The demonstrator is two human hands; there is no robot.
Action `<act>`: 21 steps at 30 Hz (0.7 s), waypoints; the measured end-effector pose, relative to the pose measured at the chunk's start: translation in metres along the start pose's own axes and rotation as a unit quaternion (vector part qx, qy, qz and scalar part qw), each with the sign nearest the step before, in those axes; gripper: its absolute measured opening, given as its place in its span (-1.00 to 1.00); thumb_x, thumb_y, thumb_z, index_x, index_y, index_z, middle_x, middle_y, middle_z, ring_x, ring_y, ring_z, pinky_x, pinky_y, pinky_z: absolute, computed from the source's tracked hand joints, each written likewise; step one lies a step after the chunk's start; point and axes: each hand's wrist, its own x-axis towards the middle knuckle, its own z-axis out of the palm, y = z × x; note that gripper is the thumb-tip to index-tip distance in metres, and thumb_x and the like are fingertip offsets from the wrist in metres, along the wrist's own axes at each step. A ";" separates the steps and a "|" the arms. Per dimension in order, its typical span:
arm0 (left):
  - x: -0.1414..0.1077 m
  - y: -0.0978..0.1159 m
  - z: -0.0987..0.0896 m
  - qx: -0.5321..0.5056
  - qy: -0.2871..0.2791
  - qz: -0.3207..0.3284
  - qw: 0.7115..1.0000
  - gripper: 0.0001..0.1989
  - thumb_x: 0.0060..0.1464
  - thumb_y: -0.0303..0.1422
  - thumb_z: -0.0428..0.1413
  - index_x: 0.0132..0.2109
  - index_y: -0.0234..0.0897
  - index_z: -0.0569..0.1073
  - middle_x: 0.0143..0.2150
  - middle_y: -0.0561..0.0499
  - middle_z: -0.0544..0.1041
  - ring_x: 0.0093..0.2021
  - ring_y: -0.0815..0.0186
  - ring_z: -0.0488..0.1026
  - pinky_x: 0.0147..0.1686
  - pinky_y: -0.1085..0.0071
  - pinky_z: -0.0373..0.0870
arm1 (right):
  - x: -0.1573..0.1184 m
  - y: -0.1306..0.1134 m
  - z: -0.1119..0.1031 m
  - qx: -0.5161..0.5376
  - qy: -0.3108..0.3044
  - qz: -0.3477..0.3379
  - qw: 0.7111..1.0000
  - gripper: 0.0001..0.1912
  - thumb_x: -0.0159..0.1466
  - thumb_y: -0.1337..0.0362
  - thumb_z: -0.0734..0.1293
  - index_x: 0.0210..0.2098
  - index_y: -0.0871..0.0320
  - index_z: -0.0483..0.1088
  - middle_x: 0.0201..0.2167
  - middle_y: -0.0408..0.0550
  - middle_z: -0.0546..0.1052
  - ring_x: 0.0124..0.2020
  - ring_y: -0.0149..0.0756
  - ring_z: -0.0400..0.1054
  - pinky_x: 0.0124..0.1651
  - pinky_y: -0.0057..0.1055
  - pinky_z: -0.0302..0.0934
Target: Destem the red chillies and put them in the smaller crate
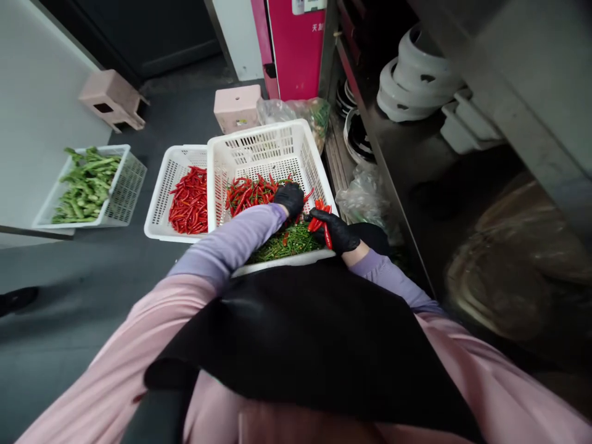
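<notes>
My left hand point(289, 198), in a black glove, reaches into a white perforated basket point(271, 132). Its fingers curl downward at a red chili pepper point(309, 195), with their tips partly hidden. Whole red chilies with green stems point(250, 193) lie to its left in the same basket. At the basket's right side my right hand point(341, 233), also gloved in black, is closed around several red chilies point(320, 217) that stick out past the thumb. Below both hands, along the near side, spreads a heap of loose green stems point(289, 242).
A second white basket point(157, 213) on the left holds red chilies without visible stems. Farther left, another basket point(121, 191) contains green vegetables. Pink stools point(238, 105) stand behind. A metal shelf point(393, 166) with white crockery point(416, 77) borders the right.
</notes>
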 end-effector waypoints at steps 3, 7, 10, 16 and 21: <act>0.039 0.010 0.009 -0.025 -0.009 -0.035 0.999 -0.64 0.35 -0.53 0.17 0.17 -0.62 0.71 0.27 -0.55 0.65 0.39 -0.23 0.53 0.43 -0.09 0.33 | 0.002 0.007 0.003 -0.012 0.026 -0.019 0.999 -0.60 0.04 0.06 0.74 -0.39 0.07 0.53 -0.50 -0.18 0.60 -0.48 -0.31 0.42 -0.42 -0.38 0.29; 0.018 0.000 0.016 -0.092 0.071 0.003 0.993 -0.65 0.46 -0.42 0.09 0.11 -0.50 0.74 0.15 -0.43 0.72 0.27 -0.10 0.62 0.38 0.01 0.41 | 0.006 0.015 0.008 -0.028 0.001 -0.103 0.994 -0.53 -0.03 -0.03 0.77 -0.31 0.07 0.60 -0.41 -0.18 0.66 -0.32 -0.22 0.53 -0.21 -0.30 0.45; -0.032 -0.012 0.019 -0.128 0.102 0.089 0.983 -0.70 0.44 -0.41 0.12 0.08 -0.38 0.74 -0.03 -0.29 0.75 0.10 -0.01 0.68 0.28 0.09 0.50 | 0.010 0.019 0.010 -0.035 -0.019 -0.165 0.986 -0.50 -0.02 -0.09 0.75 -0.28 0.07 0.63 -0.33 -0.15 0.69 -0.18 -0.14 0.57 0.00 -0.21 0.49; -0.102 -0.003 0.032 -0.235 0.085 0.062 0.966 -0.63 0.45 -0.36 0.12 0.24 -0.33 0.68 0.03 -0.22 0.76 0.06 0.06 0.67 0.15 0.21 0.54 | 0.006 0.025 0.007 -0.126 0.010 -0.209 0.970 -0.55 0.05 -0.09 0.70 -0.34 0.06 0.57 -0.38 -0.17 0.61 -0.24 -0.18 0.48 0.00 -0.17 0.43; -0.113 -0.002 0.040 -0.427 0.000 -0.063 0.902 -0.66 0.42 -0.17 0.18 -0.23 -0.31 0.69 -0.33 -0.04 0.66 -0.30 0.23 0.55 -0.19 0.33 0.49 | 0.002 0.025 0.004 -0.146 0.030 -0.227 0.963 -0.52 0.10 -0.17 0.66 -0.32 0.05 0.53 -0.41 -0.18 0.54 -0.30 -0.22 0.42 -0.06 -0.18 0.42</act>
